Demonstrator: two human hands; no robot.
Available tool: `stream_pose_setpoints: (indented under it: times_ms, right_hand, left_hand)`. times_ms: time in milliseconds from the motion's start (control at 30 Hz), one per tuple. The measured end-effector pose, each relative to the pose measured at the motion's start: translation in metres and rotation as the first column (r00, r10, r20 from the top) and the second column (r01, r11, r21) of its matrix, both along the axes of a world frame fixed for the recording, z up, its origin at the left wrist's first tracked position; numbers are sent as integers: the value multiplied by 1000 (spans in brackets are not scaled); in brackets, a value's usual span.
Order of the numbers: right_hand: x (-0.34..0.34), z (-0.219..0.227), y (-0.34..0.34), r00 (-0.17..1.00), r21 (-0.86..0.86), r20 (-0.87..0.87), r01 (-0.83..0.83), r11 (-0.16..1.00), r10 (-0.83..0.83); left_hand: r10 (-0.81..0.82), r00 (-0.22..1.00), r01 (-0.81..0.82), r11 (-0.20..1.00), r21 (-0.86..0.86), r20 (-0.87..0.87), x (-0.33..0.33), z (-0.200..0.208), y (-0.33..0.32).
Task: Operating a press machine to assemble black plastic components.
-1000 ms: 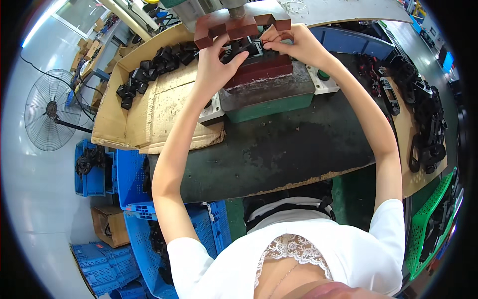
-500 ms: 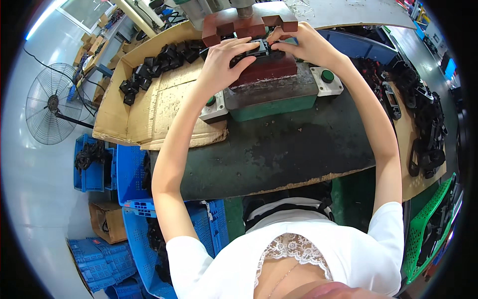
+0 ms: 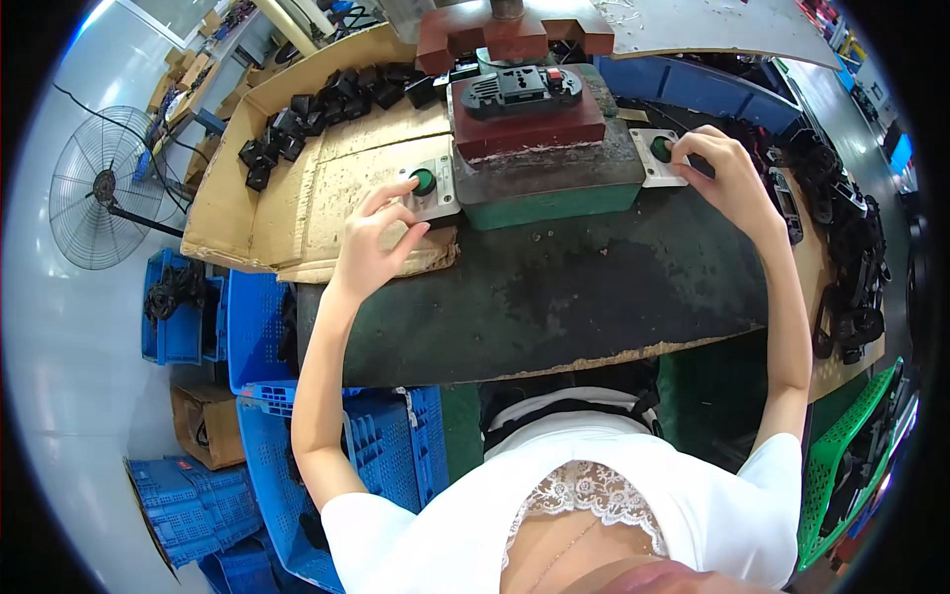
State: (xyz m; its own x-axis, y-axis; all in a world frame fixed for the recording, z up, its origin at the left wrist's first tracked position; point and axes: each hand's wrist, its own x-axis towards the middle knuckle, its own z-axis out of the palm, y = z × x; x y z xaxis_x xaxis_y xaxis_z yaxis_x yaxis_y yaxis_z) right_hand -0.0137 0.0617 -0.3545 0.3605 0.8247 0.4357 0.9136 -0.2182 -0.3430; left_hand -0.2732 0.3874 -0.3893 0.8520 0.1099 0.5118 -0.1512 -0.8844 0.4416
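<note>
Standing by the bench. Black plastic part (image 3: 522,91) lies flat on the lower red block (image 3: 539,137), between the two hands and farther from the person than either. Long axis runs left to right across the block, right end set slightly farther back than the left.

Left hand (image 3: 374,243): released, nothing in it. Index finger reaches to the left green button (image 3: 424,182), fingertip at its edge, thumb held apart. From here the part lies ahead and to the right.

Right hand (image 3: 727,178): also free of any load, fingertips at the right green button (image 3: 662,148). From here the part lies ahead and to the left. Whether either button is pushed in, cannot tell.

Key relation, my judgement: the vertical one. Upper red block (image 3: 515,37) hangs higher than the part, no contact between them seen; both hands sit outside that gap, one to each side, well apart from the part. Nearer hand: the left, perhaps, by a little; the bent view makes this unsure. Cardboard tray (image 3: 381,148) lies just beyond the left hand
</note>
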Motion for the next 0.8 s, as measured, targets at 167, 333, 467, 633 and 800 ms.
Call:
stream_pose_setpoints:
  times_ms: [167,333,467,633,800]
  right_hand:
    - [0,0,13,1000,48,3,7,999,-7]
    - [5,2,19,1000,15,-23,-8,1000,9]
    - [12,-1,23,999,12,-23,-36,999,36]
    - [9,-2,28,1000,14,22,-7,1000,7]
    - [8,-3,32,998,21,56,15,1000,-16]
  left_hand:
    - [37,999,-34,960,278,-7,14,11,-2]
    - [50,998,-33,946,323,-42,23,17,-7]
    - [52,997,-31,945,325,-56,22,16,-9]
    - [43,999,-33,945,326,-22,22,15,-11]
    - [69,998,-63,957,284,-11,20,12,-12]
